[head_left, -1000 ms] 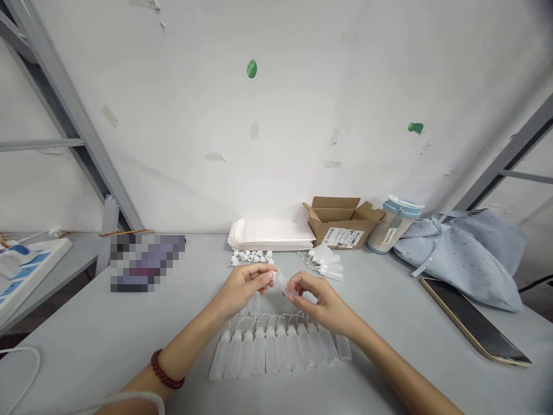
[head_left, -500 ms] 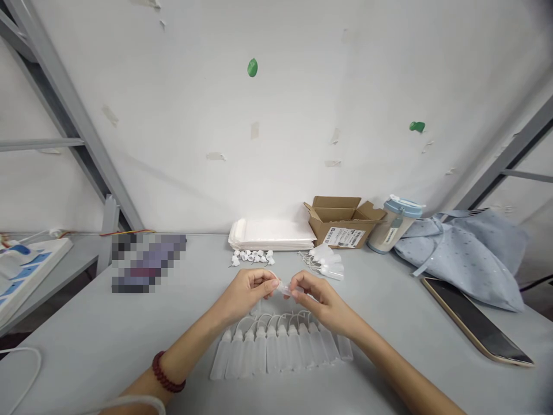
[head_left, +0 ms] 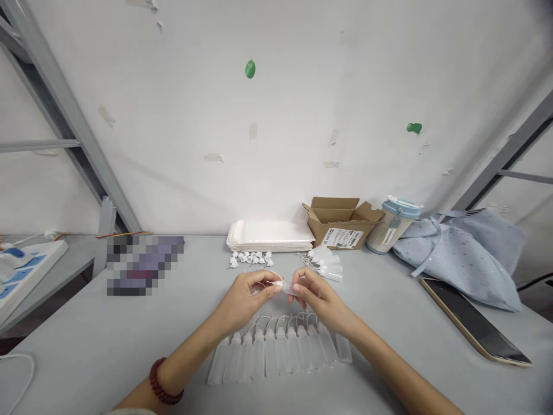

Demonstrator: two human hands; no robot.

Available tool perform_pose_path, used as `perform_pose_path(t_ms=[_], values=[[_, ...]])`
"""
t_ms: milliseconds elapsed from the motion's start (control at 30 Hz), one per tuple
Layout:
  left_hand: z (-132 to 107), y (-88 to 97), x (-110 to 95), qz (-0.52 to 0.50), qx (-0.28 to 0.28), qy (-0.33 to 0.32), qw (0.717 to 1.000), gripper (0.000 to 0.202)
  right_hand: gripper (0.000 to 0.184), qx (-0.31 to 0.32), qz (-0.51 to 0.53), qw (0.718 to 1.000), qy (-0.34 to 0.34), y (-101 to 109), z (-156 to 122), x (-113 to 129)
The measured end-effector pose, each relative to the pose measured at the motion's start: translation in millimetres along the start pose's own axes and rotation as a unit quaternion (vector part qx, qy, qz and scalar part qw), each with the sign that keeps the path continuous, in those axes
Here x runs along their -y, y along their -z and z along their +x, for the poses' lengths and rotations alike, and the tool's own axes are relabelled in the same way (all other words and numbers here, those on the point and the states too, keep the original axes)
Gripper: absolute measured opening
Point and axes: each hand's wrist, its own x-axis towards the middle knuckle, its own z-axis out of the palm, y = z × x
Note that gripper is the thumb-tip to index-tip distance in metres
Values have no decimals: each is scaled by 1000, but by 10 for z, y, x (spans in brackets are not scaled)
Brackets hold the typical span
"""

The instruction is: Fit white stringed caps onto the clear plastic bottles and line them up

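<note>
Above the middle of the table, my left hand [head_left: 253,293] pinches a small white cap [head_left: 279,283] between thumb and fingertips. My right hand [head_left: 317,294] is closed on a translucent squeeze bottle [head_left: 289,287], most of which its fingers hide. Cap and bottle mouth meet between the two hands; whether the cap is seated I cannot tell. Below my hands lies a row of similar translucent bottles [head_left: 276,353], many with thin white looped tethers at their tops. Beyond my hands lie loose white nozzle caps [head_left: 253,258] and a small cluster of bottles [head_left: 329,270].
At the wall lie a stack of white padded envelopes [head_left: 272,235], an open cardboard box [head_left: 341,225] and a blue-lidded cup [head_left: 393,225]. To the right are a blue cloth bag [head_left: 462,253] and a phone [head_left: 475,320]. A power strip [head_left: 26,271] sits far left.
The white cap now shows more clearly between my fingertips, against the bottle. My left fingers have shifted slightly on it. The view has moved a little.
</note>
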Motion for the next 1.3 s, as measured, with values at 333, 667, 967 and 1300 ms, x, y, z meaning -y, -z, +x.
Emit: perform_pose_path(t_ms=[333, 667, 967, 1300], values=[[12, 3, 17, 25, 47, 89, 995, 41, 23, -1, -39, 999, 7, -10, -23, -13], [-57, -51, -82, 81, -12, 26, 996, 34, 27, 11, 27, 1000, 4, -6, -8, 16], [-67, -66, -82, 61, 29, 53, 996, 35, 27, 25, 32, 999, -7, -2, -23, -15], [-62, -32, -94, 103, 21, 2, 994, 26, 27, 29, 51, 998, -12, 17, -3, -3]])
